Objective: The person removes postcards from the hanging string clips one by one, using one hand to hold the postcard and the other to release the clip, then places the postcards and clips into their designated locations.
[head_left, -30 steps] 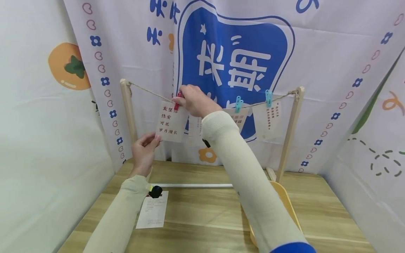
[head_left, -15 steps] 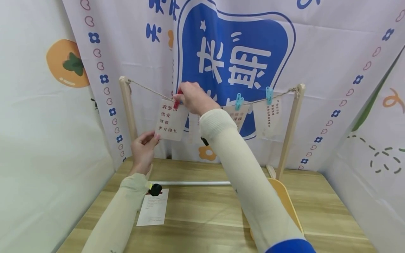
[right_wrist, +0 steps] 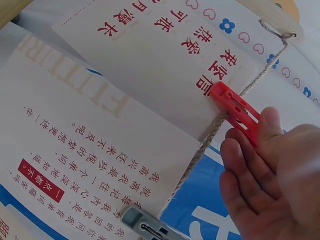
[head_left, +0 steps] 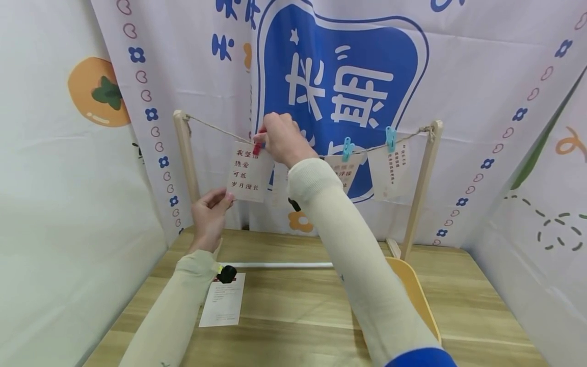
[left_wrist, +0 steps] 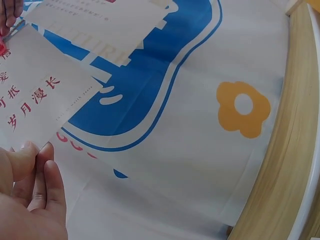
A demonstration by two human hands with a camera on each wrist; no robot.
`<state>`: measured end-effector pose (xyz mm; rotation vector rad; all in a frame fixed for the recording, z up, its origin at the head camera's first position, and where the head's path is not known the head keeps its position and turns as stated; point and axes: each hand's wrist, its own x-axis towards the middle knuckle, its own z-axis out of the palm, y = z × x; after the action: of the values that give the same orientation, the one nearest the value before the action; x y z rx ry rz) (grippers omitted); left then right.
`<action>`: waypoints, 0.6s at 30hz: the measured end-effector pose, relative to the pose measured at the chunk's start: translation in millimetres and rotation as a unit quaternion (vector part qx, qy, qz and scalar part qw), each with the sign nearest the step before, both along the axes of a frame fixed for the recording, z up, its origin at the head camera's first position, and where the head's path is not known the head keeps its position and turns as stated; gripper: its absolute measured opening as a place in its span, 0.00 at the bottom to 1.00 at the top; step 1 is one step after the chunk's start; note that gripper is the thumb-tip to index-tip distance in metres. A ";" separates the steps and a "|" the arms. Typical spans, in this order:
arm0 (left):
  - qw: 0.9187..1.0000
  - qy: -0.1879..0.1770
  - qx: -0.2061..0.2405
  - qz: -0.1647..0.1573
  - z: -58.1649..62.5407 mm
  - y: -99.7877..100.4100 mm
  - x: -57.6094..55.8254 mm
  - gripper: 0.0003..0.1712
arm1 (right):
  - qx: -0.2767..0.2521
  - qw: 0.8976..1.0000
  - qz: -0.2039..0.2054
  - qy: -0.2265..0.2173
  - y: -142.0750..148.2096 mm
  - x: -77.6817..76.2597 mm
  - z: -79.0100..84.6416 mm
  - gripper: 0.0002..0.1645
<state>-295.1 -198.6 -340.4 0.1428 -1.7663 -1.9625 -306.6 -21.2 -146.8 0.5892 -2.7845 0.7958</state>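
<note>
A white card (head_left: 244, 176) with red printed characters hangs at the left part of a twine line (head_left: 215, 128). My left hand (head_left: 208, 219) pinches its lower left corner between thumb and fingers, as the left wrist view confirms. At the card's top edge my right hand (head_left: 285, 141) holds a red clothespin (right_wrist: 234, 106) by its handle end, thumb against fingers. The clothespin's nose lies over the card and the twine in the right wrist view. A second printed card (right_wrist: 100, 135) hangs beside it under a grey-looking clothespin (right_wrist: 150, 225); my right hand and forearm partly hide it in the head view.
Blue clothespins (head_left: 391, 139) hold more cards (head_left: 390, 171) farther right. Wooden posts (head_left: 421, 193) carry the twine. On the table (head_left: 293, 316) lie a printed white card (head_left: 223, 300) and a yellow tray (head_left: 415, 293), partly behind the right forearm. A printed cloth (head_left: 463, 76) hangs behind.
My right hand has shifted slightly upward at the red clothespin, its fingers nearer the handle end. My left hand keeps its pinch on the card's corner. The head view has tilted a little.
</note>
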 end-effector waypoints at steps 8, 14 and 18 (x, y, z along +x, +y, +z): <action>1.000 0.003 -0.012 -0.002 -0.6 2.0 -1.2 0.17 | -0.013 1.000 -0.006 0.014 1.4 -5.0 -0.8 0.13; 1.000 0.002 -0.015 -0.001 0.9 1.8 -0.9 0.16 | -0.020 0.999 0.002 0.030 2.6 -7.1 -0.8 0.13; 1.000 0.002 -0.013 -0.002 2.0 2.2 -1.8 0.16 | -0.023 0.999 -0.001 0.039 6.0 -8.6 0.7 0.12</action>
<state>-296.8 -196.4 -338.4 0.1261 -1.7912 -1.9409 -315.2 -15.2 -146.1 0.5966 -2.6884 0.8163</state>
